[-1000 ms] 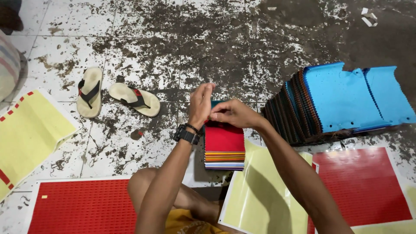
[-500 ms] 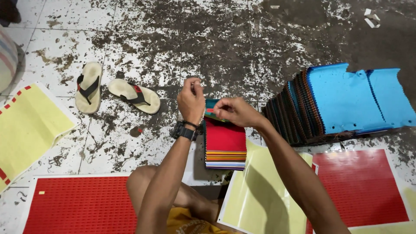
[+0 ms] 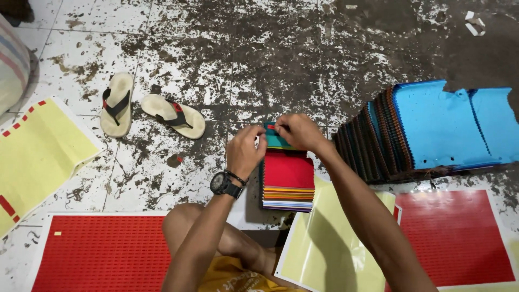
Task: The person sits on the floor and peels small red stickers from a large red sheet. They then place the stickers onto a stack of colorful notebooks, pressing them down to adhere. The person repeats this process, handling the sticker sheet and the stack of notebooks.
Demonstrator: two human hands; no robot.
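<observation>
Pinching far edge of swatch stack (image 3: 288, 176), both grips; long axis points away

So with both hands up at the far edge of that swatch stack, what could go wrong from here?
The small stack of colour swatches sits unsupported on the dirty floor, so pressure from the left hand or right hand might skew its layers. The tiny red piece pinched at the fingertips could drop into the grime. The leaning fabric stack nearby might slump over.
</observation>
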